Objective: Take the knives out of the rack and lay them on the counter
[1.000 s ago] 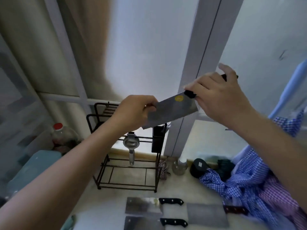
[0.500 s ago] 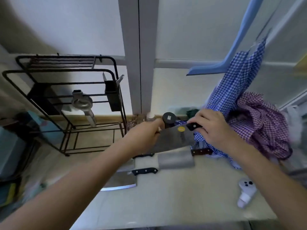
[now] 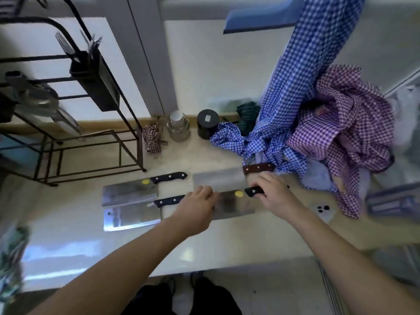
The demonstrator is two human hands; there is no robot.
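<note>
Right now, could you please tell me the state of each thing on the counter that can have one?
Fourth cleaver: at the counter, both hands on it.
Right hand: grip closed on its handle.
Left hand: holding the blade's far end.
Three other cleavers: lying flat, released.
Rack: upright, no cleavers seen.
Glass jar: upright, lidded.
Black canister: upright, closed.

Four cleavers [image 3: 129, 194], two jars [image 3: 178, 126], one rack [image 3: 95, 83].

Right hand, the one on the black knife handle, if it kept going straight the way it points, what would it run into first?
Probably the brown-handled cleaver just beyond the right hand; depth is unclear.
</note>
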